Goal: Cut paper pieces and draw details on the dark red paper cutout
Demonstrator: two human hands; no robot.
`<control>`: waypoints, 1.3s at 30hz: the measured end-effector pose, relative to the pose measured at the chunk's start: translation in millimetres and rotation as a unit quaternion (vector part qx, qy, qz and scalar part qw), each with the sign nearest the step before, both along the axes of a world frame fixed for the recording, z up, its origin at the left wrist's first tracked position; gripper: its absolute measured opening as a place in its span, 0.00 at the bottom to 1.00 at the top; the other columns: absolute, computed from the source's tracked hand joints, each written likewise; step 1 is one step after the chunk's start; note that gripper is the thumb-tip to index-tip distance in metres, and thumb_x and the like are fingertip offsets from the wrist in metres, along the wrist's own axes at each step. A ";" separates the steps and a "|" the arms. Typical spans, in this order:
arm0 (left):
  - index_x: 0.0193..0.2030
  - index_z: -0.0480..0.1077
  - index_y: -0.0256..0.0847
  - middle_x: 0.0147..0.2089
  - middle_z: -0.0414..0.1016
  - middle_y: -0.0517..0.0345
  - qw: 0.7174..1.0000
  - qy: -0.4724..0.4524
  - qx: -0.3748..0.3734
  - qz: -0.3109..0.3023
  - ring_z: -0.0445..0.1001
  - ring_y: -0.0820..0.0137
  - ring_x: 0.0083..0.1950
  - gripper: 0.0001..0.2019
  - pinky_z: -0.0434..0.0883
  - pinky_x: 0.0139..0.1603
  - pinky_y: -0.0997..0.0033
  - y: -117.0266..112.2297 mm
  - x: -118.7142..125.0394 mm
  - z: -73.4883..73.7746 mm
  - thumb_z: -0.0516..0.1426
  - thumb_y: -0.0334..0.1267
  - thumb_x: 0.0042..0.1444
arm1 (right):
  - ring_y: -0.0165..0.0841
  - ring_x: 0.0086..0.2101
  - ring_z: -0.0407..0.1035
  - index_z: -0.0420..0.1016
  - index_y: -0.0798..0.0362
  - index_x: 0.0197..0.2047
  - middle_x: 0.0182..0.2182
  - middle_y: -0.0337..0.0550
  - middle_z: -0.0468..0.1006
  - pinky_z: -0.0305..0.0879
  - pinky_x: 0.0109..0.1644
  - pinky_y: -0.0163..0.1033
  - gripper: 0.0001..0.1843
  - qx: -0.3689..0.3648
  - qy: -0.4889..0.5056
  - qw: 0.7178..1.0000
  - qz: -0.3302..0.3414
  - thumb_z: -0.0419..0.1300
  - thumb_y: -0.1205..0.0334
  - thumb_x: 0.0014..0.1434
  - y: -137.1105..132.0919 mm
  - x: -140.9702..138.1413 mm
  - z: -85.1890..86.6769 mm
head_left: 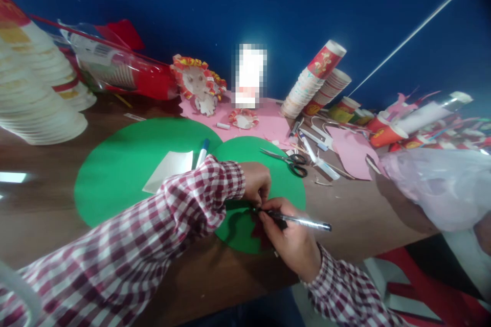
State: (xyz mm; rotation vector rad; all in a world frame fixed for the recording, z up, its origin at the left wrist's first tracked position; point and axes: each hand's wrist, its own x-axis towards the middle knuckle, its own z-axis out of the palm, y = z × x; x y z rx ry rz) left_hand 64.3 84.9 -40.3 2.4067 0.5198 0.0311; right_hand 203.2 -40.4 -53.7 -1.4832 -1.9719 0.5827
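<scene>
In the head view my right hand grips a slim pen with a dark end pointing right. My left hand bends down with its fingers pinched together close to the pen's other end; what they hold, if anything, is hidden. Both hands are over the smaller green paper circle. Partly under my right hand lies a dark red piece with a jagged edge. Black-handled scissors rest on the circle's right side. A white sheet and a blue-capped marker lie left of my left hand.
A larger green circle spreads leftward. Stacked paper cups stand at left, and more cup stacks lean at the back. Paper lion crafts stand behind pink paper. A plastic bag is at right.
</scene>
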 end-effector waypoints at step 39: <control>0.26 0.78 0.40 0.22 0.75 0.63 1.000 0.004 -0.029 -0.005 0.69 0.78 0.25 0.05 0.59 0.25 0.81 0.1 0.2 0.8 0.62 0.27 0.42 | 0.34 0.30 0.73 0.68 0.52 0.36 0.29 0.43 0.77 0.67 0.29 0.34 0.03 -0.035 0.017 0.999 0.015 0.55 0.62 0.59 0.0 -0.1 4.2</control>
